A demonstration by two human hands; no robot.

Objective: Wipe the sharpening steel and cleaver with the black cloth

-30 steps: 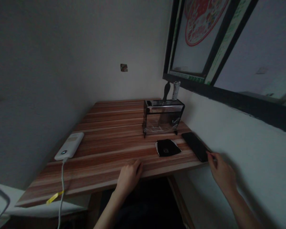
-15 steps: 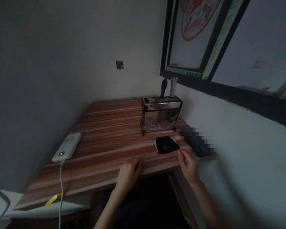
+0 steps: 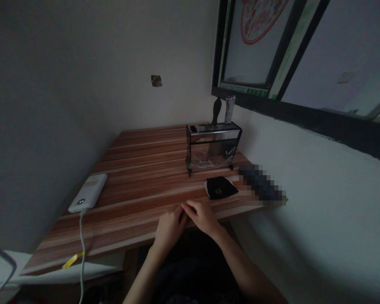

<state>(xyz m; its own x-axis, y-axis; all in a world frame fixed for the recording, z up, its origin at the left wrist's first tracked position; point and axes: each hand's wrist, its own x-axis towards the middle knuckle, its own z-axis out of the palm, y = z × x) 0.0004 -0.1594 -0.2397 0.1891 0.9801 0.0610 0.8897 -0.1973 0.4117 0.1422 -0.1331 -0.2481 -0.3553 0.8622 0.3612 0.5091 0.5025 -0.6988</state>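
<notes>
My left hand (image 3: 169, 228) lies on the front edge of the wooden table (image 3: 139, 169), fingers loosely bent and holding nothing. My right hand (image 3: 202, 216) rests beside it, its fingertips touching those of the left, with nothing visible in it. A small black pouch (image 3: 221, 187) lies just beyond the right hand. A dark flat thing, blurred out (image 3: 261, 185), lies by the right wall.
A shiny metal knife holder (image 3: 213, 147) with two handles sticking up stands at the back right. A white power bank (image 3: 88, 193) lies at the left, its cable (image 3: 81, 236) with a yellow tag (image 3: 72, 261) hanging over the edge. A dark-framed window (image 3: 304, 114) is above right.
My right hand has left the dark flat thing at the right edge and moved left along the table front to touch my left hand. The left hand stayed put.
</notes>
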